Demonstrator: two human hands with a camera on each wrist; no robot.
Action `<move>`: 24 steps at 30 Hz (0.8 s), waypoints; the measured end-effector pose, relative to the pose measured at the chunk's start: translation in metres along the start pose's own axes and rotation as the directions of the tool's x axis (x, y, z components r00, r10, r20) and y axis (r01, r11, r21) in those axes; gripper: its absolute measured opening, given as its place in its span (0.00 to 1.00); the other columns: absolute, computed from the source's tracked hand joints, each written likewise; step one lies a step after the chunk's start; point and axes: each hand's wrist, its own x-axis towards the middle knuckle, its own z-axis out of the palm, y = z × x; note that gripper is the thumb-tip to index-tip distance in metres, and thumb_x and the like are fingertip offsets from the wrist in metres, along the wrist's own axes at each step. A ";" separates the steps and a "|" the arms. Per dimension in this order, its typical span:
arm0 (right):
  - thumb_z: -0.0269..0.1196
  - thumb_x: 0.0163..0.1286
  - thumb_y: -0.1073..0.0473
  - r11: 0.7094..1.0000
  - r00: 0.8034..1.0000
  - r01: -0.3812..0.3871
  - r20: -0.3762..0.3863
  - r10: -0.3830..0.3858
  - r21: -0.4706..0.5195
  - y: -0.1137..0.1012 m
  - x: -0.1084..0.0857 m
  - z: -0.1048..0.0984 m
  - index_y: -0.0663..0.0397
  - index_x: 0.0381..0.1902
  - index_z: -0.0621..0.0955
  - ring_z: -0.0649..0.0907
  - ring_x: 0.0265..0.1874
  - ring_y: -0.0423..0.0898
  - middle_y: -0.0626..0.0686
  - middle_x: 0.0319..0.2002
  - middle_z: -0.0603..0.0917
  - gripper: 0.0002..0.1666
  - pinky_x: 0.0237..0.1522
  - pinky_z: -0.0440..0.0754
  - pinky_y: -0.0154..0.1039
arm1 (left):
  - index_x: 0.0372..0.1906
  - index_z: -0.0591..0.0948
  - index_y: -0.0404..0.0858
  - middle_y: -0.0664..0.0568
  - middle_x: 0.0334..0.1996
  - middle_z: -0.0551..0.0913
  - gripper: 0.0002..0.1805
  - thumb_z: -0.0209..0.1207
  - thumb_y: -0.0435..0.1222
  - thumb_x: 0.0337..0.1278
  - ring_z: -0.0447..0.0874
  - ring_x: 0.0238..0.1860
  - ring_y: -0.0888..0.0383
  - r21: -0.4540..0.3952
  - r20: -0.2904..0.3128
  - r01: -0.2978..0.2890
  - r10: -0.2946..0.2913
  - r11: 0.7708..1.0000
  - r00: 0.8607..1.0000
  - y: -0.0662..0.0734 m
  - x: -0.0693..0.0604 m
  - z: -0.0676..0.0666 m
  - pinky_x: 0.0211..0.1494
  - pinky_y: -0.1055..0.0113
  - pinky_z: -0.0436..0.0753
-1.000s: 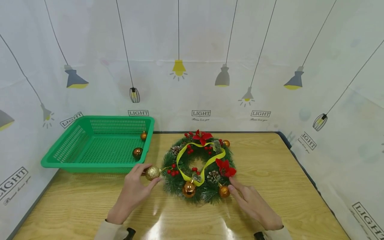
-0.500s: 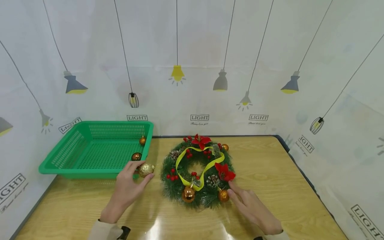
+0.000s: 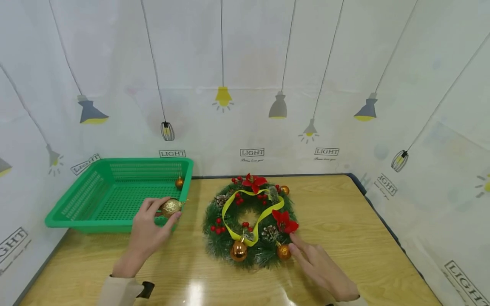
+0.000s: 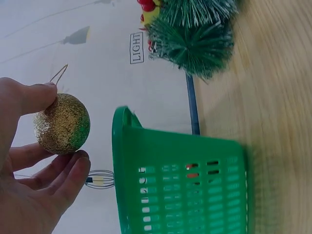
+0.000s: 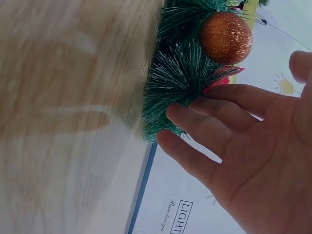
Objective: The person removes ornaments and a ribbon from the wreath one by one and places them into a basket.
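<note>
A gold glitter ball (image 3: 171,208) is pinched between the thumb and fingers of my left hand (image 3: 150,229), over the near right corner of the green basket (image 3: 111,223). In the left wrist view the gold ball (image 4: 62,124) shows a thin loop, and the basket (image 4: 180,146) is beside it. My right hand (image 3: 323,270) rests its fingers against the right side of the green wreath (image 3: 216,244), near an orange glitter ball (image 3: 283,252). The right wrist view shows the extended fingers of my right hand (image 5: 243,131) at the wreath's needles (image 5: 175,78).
An orange ball (image 3: 179,182) lies in the basket's right side. The wreath carries a yellow ribbon (image 3: 281,204), red flowers (image 3: 254,182), pinecones (image 3: 269,232) and a shiny copper ball (image 3: 238,251). Behind the wooden table (image 3: 329,212) hangs a printed backdrop (image 3: 245,127).
My left hand has carried the gold ball left, away from the wreath to the basket's near right corner. My right hand has stayed at the wreath's side. The view has shifted slightly.
</note>
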 end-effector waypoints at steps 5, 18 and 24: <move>0.43 0.85 0.45 1.000 1.000 0.003 0.008 -0.003 0.011 -0.002 0.001 0.004 0.64 0.75 0.64 0.51 0.08 0.31 0.35 0.09 0.57 0.34 0.16 0.65 0.30 | 0.57 0.82 0.28 0.39 0.44 0.77 0.28 0.75 0.30 0.49 0.80 0.39 0.49 0.029 -0.011 0.028 -0.028 0.999 1.000 -0.012 -0.002 -0.014 0.42 0.87 0.76; 0.42 0.85 0.45 1.000 1.000 0.002 -0.016 -0.002 -0.027 -0.001 0.001 0.005 0.65 0.75 0.65 0.51 0.10 0.34 0.41 0.20 0.71 0.34 0.37 0.75 0.33 | 0.57 0.79 0.24 0.37 0.44 0.79 0.27 0.73 0.29 0.52 0.83 0.40 0.43 0.044 -0.016 0.046 -0.046 0.998 0.999 -0.029 0.009 -0.034 0.42 0.88 0.75; 0.42 0.85 0.46 0.999 1.000 0.005 -0.011 -0.005 -0.040 -0.002 0.001 0.001 0.65 0.74 0.66 0.52 0.09 0.34 0.41 0.19 0.72 0.34 0.36 0.76 0.32 | 0.53 0.80 0.24 0.36 0.43 0.81 0.24 0.73 0.28 0.50 0.84 0.38 0.42 0.052 -0.035 0.022 -0.020 0.998 0.999 -0.038 0.010 -0.038 0.42 0.94 0.69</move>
